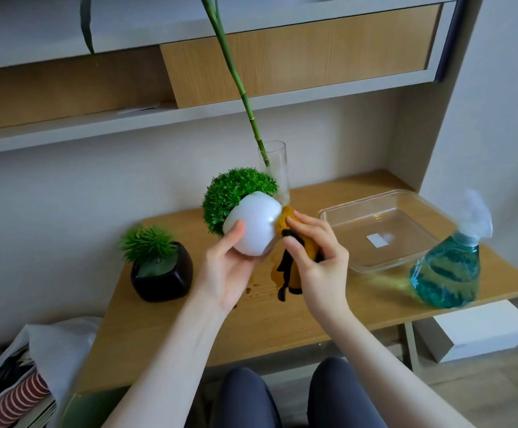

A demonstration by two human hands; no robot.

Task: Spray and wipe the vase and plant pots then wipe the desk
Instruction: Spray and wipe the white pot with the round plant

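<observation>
No brand or writing can be read on anything here; the only label is a blank white sticker under the clear dish.

Far left on the wooden worktop (282, 319) stands a black pot (162, 274) with a spiky green plant, upright and untouched. Next to it, lifted above the worktop and tipped over to the left, is the white round pot (256, 225) with its green ball of foliage. The left hand (223, 270) grips it from below, thumb curled up over the white side. The right hand (316, 261) pinches a mustard-and-black cloth (288, 242), its fingers (305, 222) pressing the cloth against the pot's base. Just behind stands the glass vase (277, 171) holding a bamboo stem. Further right sits the clear rectangular dish (381, 230), then the spray bottle (450, 267) of blue liquid near the edge.
</observation>
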